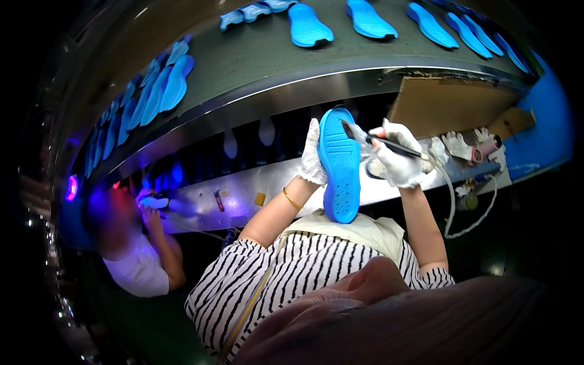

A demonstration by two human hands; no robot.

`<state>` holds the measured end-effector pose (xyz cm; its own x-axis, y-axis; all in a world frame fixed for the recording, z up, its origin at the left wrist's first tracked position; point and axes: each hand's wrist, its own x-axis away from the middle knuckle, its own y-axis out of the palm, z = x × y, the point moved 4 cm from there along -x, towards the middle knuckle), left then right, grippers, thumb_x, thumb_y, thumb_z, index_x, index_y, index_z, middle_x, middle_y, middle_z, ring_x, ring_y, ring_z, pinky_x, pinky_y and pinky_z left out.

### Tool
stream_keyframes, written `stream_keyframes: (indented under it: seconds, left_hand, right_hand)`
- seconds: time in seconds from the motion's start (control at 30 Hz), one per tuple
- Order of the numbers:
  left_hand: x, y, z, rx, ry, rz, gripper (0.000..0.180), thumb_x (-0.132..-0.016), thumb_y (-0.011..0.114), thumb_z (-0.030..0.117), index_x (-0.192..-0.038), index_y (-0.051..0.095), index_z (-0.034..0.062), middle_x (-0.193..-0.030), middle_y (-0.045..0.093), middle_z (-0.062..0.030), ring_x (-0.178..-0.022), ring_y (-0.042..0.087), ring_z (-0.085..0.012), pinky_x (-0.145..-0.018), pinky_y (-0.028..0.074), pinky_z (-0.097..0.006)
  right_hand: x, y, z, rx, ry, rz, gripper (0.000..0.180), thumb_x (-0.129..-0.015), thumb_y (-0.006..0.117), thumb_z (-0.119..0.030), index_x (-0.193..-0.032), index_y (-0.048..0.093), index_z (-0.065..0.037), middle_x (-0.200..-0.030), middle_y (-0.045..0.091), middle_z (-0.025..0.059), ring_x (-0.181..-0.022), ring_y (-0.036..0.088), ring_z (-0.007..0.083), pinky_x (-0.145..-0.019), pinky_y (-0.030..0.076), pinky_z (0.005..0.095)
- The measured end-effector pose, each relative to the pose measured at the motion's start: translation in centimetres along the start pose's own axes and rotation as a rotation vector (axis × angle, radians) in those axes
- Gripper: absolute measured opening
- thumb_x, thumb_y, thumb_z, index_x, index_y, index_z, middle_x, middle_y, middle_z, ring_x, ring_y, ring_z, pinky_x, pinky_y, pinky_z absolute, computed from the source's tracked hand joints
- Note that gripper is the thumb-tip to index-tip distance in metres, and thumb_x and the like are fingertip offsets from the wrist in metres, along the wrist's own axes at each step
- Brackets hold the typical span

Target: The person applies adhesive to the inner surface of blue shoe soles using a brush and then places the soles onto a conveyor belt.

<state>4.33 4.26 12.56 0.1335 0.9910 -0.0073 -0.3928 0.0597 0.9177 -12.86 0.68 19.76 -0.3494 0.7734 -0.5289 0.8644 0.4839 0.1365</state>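
Note:
My left hand (311,159), in a white glove, grips the left edge of a bright blue shoe sole (341,163). The sole is held upright, its lower end close to my apron (380,230); ridges and small holes show on its face. In my right hand (399,161), also white-gloved with some fingertips bare, is a brush (398,148) with a dark handle. Its bristles are at the sole's upper right edge; whether they touch is hard to tell. A thin pale tube (450,201) hangs from near the handle's end.
Several blue soles (309,25) lie on a dark conveyor belt (243,70) beyond a metal edge. Cardboard (456,106) leans at the right, near white gloves (457,146) and a spool (488,146). A yellow block (260,199) rests on the metal bench. Another person (143,264) works at the left.

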Motion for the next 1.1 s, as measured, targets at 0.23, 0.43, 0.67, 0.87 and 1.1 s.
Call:
stream_keyframes:
  seconds: [0.23, 0.43, 0.67, 0.87, 1.1]
  left_hand:
    - [-0.5, 2.0, -2.5, -0.134, 0.209, 0.023, 0.070, -0.089, 0.042, 0.066, -0.131, 0.047, 0.0102, -0.122, 0.058, -0.0115, -0.107, 0.060, -0.0225, -0.094, 0.050, -0.038]
    - [-0.2, 2.0, -1.0, -0.156, 0.220, 0.006, 0.079, -0.086, 0.041, 0.071, -0.136, 0.043, 0.0092, -0.131, 0.052, -0.0170, -0.115, 0.055, -0.0306, -0.101, 0.045, -0.044]
    - [0.0, 1.8, -0.4, -0.206, 0.111, -0.008, 0.094, -0.083, 0.036, 0.077, -0.137, 0.039, -0.0002, -0.130, 0.051, -0.0217, -0.115, 0.055, -0.0335, -0.100, 0.045, -0.046]
    - [0.4, 2.3, 0.2, -0.178, 0.027, -0.036, 0.091, -0.086, 0.030, 0.076, -0.139, 0.038, 0.0019, -0.132, 0.049, -0.0249, -0.115, 0.055, -0.0386, -0.099, 0.045, -0.050]
    - [3.9, 0.5, -2.3, -0.416, -0.097, 0.017, 0.098, -0.080, 0.025, 0.081, -0.139, 0.037, 0.0035, -0.132, 0.050, -0.0158, -0.117, 0.053, -0.0262, -0.101, 0.044, -0.041]
  right_hand:
    - [-1.0, 1.3, 0.8, 0.167, -0.133, 0.092, 0.019, -0.079, 0.067, 0.005, -0.096, 0.060, 0.000, -0.089, 0.065, 0.0069, -0.075, 0.064, 0.0099, -0.070, 0.053, 0.0241]
    - [0.4, 2.3, 0.8, -0.014, 0.059, 0.000, 0.026, -0.077, 0.065, 0.006, -0.101, 0.058, -0.001, -0.094, 0.062, 0.0077, -0.084, 0.064, 0.0130, -0.076, 0.054, 0.0264]
    - [2.1, 3.4, 0.2, 0.154, -0.073, -0.207, 0.028, -0.073, 0.063, 0.011, -0.098, 0.057, -0.001, -0.089, 0.057, 0.0072, -0.076, 0.062, 0.0126, -0.071, 0.052, 0.0259]
    - [2.8, 3.2, -2.0, 0.352, -0.256, -0.258, 0.019, -0.071, 0.064, 0.008, -0.088, 0.061, -0.002, -0.086, 0.059, 0.0086, -0.074, 0.060, 0.0177, -0.067, 0.049, 0.0273]
    - [5.8, -0.1, 1.0, 0.114, 0.185, -0.139, 0.014, -0.078, 0.064, 0.005, -0.090, 0.059, 0.000, -0.087, 0.061, 0.0079, -0.071, 0.063, 0.0113, -0.069, 0.052, 0.0253]
